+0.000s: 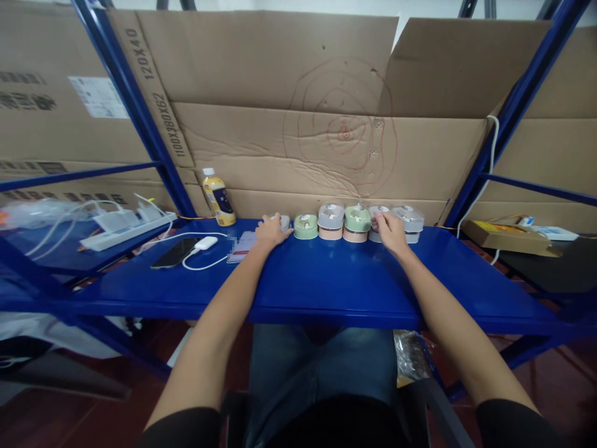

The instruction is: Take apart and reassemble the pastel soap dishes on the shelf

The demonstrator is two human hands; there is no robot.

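A row of small rounded boxes with clear-looking lids stands along the back of the blue shelf. My left hand (273, 231) is curled over a grey box (284, 221) at the left end, hiding most of it. Beside it sits a single green box (305, 226). To the right come a grey box (331, 215) stacked on a pink one (330, 233) and a green box (357, 218) on another pink one. My right hand (392, 232) has its fingers closed at the upper box (379, 211) of the following stack. A grey stack (408, 219) ends the row.
A yellow bottle (219, 198) stands at the back left. A phone (176, 253), a white adapter with cable (206, 243) and a purple packet (240, 246) lie left of my hands. Cardboard (261, 143) walls the back; blue posts (135, 106) flank the shelf (321, 280).
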